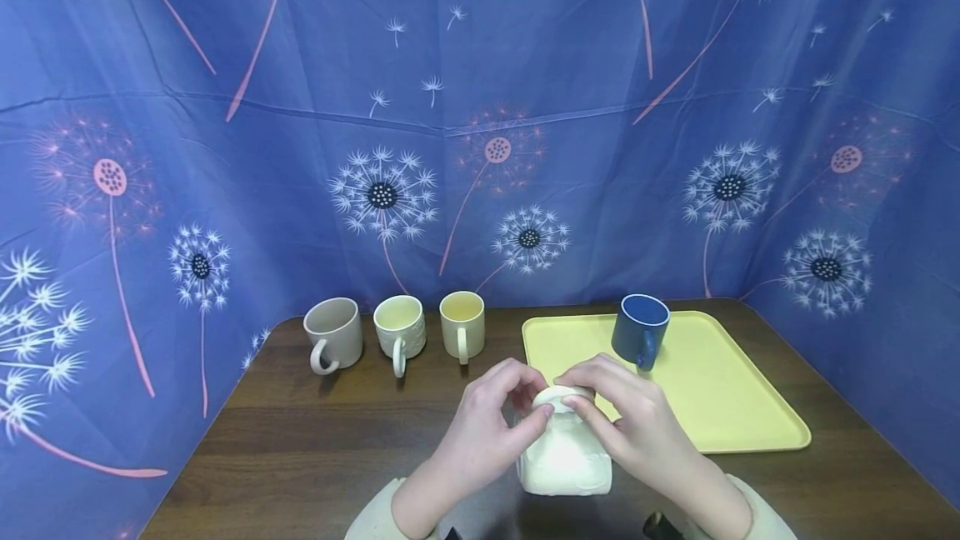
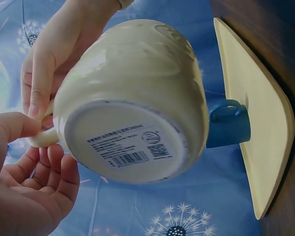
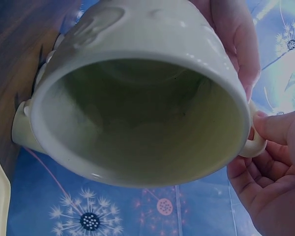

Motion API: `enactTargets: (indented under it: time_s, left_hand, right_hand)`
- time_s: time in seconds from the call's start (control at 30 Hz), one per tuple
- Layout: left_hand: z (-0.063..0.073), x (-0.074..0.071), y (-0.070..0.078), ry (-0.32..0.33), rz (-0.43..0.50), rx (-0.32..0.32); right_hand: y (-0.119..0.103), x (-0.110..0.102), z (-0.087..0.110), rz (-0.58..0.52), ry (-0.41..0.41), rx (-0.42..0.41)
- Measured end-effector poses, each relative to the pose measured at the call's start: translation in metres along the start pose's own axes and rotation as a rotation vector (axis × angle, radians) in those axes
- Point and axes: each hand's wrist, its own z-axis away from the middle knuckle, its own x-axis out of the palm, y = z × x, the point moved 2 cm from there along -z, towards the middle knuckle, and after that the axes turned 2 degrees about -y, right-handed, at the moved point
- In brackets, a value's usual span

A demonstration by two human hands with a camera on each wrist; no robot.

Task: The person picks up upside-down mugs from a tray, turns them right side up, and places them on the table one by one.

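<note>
A cream mug (image 1: 565,461) with raised relief on its side is held up on its side over the front of the table, its handle (image 1: 561,396) uppermost. My left hand (image 1: 487,419) pinches that handle from the left between thumb and fingers. From the other side my right hand (image 1: 641,411) pinches it too. In the left wrist view the mug's base (image 2: 130,142) shows, with printed text, a barcode and a square code. The right wrist view looks into the mug's mouth (image 3: 142,123), and no contents show inside.
Along the back left of the brown table (image 1: 300,448) stand a grey mug (image 1: 334,333), a relief-patterned cream mug (image 1: 401,327) and a plain cream mug (image 1: 462,327). At the right lies a yellow tray (image 1: 738,394) with a blue mug (image 1: 640,330) upright near its back edge.
</note>
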Motion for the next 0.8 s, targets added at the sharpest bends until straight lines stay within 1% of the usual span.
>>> enactTargets:
  time_s: [0.27,0.37,0.53,0.67,0.8]
  left_hand:
    - [0.0,-0.0001,-0.0011,-0.063,-0.031,-0.059]
    - [0.0002,0.0,-0.0014,-0.075,-0.059,-0.065]
    - [-0.0003,-0.0009,-0.001,-0.077,-0.08,-0.067]
    - [-0.001,-0.0022,-0.0008,-0.068,-0.085,-0.074]
    - [-0.0007,-0.0031,-0.0012,-0.053,-0.089,-0.058]
  right_hand:
    - [0.003,0.0028,0.0043,0.009,-0.046,0.077]
    - [0.0041,0.0036,0.006,0.016,-0.06,0.101]
    - [0.0063,0.0047,0.0077,0.012,-0.061,0.127]
    - [0.0074,0.0057,0.0075,-0.002,-0.038,0.14]
    - [0.0074,0.0054,0.0071,-0.027,-0.017,0.175]
